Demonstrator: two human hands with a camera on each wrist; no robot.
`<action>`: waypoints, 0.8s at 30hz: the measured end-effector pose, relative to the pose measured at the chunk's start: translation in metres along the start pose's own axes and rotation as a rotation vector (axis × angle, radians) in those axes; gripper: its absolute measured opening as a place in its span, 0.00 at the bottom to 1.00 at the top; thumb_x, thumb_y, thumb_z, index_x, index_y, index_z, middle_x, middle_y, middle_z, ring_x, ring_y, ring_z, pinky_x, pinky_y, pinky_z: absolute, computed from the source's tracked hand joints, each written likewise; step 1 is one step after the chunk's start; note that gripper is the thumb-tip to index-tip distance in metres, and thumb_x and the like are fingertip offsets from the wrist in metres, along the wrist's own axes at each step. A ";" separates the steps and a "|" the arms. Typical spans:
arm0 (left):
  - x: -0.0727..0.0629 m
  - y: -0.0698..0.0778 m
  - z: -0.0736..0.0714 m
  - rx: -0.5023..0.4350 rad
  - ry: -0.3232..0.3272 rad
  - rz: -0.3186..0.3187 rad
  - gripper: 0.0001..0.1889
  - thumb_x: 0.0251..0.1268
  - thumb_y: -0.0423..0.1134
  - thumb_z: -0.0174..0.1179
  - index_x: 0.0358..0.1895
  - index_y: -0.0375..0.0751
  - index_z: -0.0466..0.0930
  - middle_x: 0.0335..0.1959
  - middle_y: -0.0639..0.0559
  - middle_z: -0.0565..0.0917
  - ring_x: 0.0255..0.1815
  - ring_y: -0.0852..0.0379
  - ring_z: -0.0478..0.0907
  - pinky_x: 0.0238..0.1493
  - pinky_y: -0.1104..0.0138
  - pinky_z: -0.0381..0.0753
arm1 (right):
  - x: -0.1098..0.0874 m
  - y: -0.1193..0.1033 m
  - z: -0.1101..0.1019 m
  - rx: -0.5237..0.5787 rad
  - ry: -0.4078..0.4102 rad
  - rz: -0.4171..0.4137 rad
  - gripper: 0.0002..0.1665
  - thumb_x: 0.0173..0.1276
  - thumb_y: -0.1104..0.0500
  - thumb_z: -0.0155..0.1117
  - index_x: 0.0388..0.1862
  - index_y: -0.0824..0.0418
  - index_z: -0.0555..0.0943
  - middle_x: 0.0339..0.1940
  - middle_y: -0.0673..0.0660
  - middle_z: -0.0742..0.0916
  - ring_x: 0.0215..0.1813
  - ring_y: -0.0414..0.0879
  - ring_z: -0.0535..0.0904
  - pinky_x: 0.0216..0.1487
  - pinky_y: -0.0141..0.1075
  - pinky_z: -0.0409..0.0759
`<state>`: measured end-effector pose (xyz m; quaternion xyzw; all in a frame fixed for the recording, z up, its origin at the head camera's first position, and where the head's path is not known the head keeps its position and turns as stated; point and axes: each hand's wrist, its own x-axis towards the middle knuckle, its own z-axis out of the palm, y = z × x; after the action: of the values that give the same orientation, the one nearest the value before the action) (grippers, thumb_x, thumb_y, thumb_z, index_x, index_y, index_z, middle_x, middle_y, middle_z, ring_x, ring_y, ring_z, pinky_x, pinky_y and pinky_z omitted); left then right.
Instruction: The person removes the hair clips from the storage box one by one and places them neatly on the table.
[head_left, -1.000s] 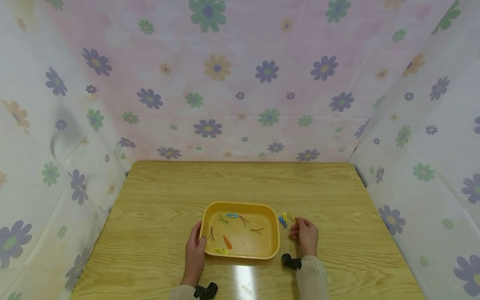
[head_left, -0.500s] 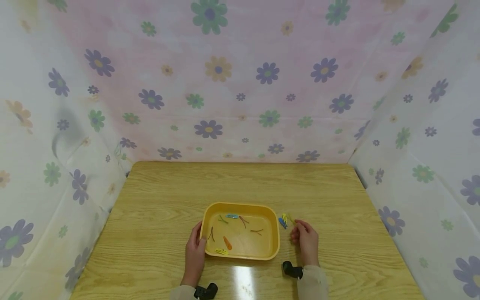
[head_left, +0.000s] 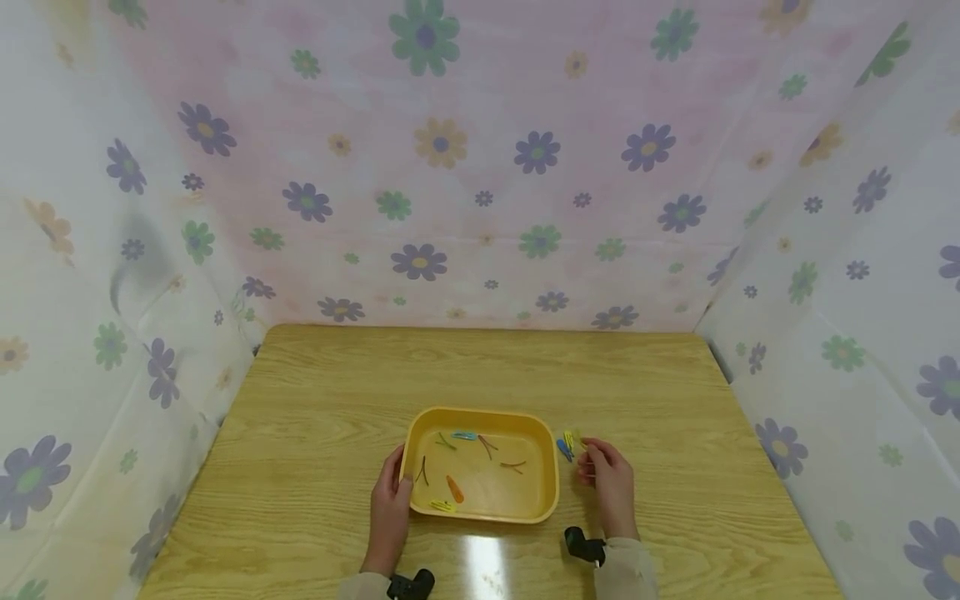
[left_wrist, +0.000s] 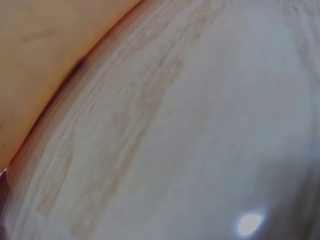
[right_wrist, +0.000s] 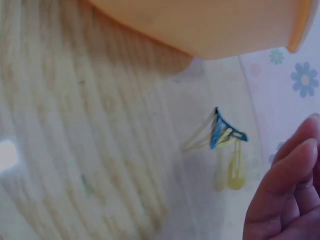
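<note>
My left hand [head_left: 391,510] holds the left side of a yellow plastic tray [head_left: 557,479], thumb over its rim; only a corner of the tray [left_wrist: 45,55] shows in the left wrist view. Beside the tray's right side, my right hand [head_left: 613,490] pinches a thin yellow-green hairpin [head_left: 578,438] at its fingertips. A blue snap hair clip [head_left: 565,451] and a yellow snap hair clip [head_left: 568,439] lie just left of those fingers. In the right wrist view the blue clip [right_wrist: 217,132] stands bent up beside the yellow clip [right_wrist: 236,175]; the fingertips are partly cut off.
Inside the tray lie a light-blue clip [head_left: 464,436], an orange clip [head_left: 454,488], a yellow clip [head_left: 442,505] and several spread hairpins [head_left: 513,467]. The wooden table [head_left: 315,392] ends at a flowered cloth [head_left: 480,167] behind and on both sides.
My right hand has shifted slightly left, nearer the blue and yellow clips. The left hand keeps its hold on the tray, and the head view has tilted up a little.
</note>
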<state>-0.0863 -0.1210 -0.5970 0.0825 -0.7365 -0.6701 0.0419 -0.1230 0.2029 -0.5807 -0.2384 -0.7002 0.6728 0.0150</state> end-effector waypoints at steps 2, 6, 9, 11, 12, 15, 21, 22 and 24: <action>-0.001 0.001 0.000 0.000 0.005 -0.003 0.23 0.66 0.29 0.42 0.63 0.50 0.61 0.64 0.55 0.62 0.64 0.61 0.56 0.58 0.67 0.61 | 0.000 0.000 0.001 -0.002 -0.022 -0.029 0.19 0.69 0.55 0.48 0.51 0.67 0.74 0.29 0.59 0.80 0.26 0.44 0.76 0.29 0.37 0.79; -0.001 0.002 0.001 -0.001 0.006 -0.002 0.23 0.66 0.29 0.42 0.63 0.50 0.61 0.63 0.56 0.62 0.64 0.62 0.56 0.59 0.68 0.60 | 0.006 0.009 0.000 0.024 -0.101 -0.080 0.26 0.65 0.46 0.52 0.52 0.66 0.74 0.29 0.57 0.80 0.26 0.42 0.77 0.28 0.35 0.78; -0.001 0.002 0.001 -0.002 0.004 -0.001 0.23 0.66 0.29 0.42 0.63 0.51 0.61 0.63 0.57 0.62 0.64 0.63 0.56 0.59 0.68 0.60 | 0.011 0.016 -0.001 0.028 -0.155 -0.115 0.32 0.61 0.39 0.54 0.52 0.64 0.75 0.30 0.57 0.81 0.28 0.43 0.78 0.29 0.34 0.78; -0.001 0.002 0.000 -0.004 0.005 -0.003 0.23 0.66 0.29 0.42 0.63 0.51 0.61 0.63 0.57 0.62 0.64 0.63 0.56 0.59 0.69 0.60 | 0.011 0.015 0.000 0.018 -0.176 -0.145 0.33 0.60 0.39 0.54 0.51 0.64 0.75 0.31 0.59 0.81 0.30 0.46 0.78 0.29 0.36 0.79; -0.001 0.002 0.000 -0.005 0.006 -0.003 0.23 0.65 0.29 0.42 0.63 0.51 0.61 0.63 0.57 0.62 0.64 0.63 0.56 0.59 0.69 0.60 | 0.011 0.012 0.001 0.006 -0.179 -0.144 0.32 0.62 0.40 0.53 0.51 0.64 0.74 0.33 0.61 0.81 0.31 0.48 0.78 0.31 0.37 0.79; -0.001 0.000 0.000 -0.011 0.005 -0.014 0.23 0.66 0.29 0.42 0.63 0.50 0.61 0.64 0.56 0.62 0.64 0.62 0.56 0.59 0.68 0.60 | 0.014 0.013 0.005 -0.009 -0.174 -0.134 0.32 0.60 0.38 0.54 0.51 0.62 0.75 0.34 0.61 0.80 0.33 0.49 0.79 0.33 0.37 0.79; 0.006 -0.020 0.001 0.004 0.024 -0.010 0.23 0.65 0.33 0.43 0.62 0.58 0.62 0.62 0.61 0.63 0.64 0.66 0.56 0.59 0.68 0.61 | 0.002 -0.006 0.011 0.007 -0.248 -0.141 0.24 0.66 0.49 0.52 0.52 0.66 0.73 0.35 0.63 0.80 0.33 0.50 0.79 0.34 0.40 0.80; 0.007 -0.023 0.001 0.008 0.027 -0.001 0.23 0.65 0.33 0.43 0.61 0.59 0.62 0.62 0.61 0.63 0.64 0.66 0.56 0.60 0.67 0.61 | 0.003 -0.006 0.012 0.008 -0.265 -0.149 0.23 0.67 0.51 0.52 0.52 0.66 0.73 0.35 0.64 0.80 0.33 0.51 0.79 0.33 0.40 0.80; 0.008 -0.023 0.002 0.009 0.026 0.006 0.23 0.65 0.33 0.43 0.62 0.58 0.62 0.62 0.60 0.63 0.64 0.64 0.56 0.60 0.65 0.61 | 0.021 0.018 0.011 0.034 -0.286 -0.192 0.22 0.66 0.49 0.53 0.51 0.63 0.74 0.33 0.62 0.81 0.32 0.51 0.80 0.31 0.40 0.80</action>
<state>-0.0926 -0.1225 -0.6206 0.0891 -0.7391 -0.6655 0.0530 -0.1398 0.1999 -0.6049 -0.0717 -0.7032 0.7071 -0.0165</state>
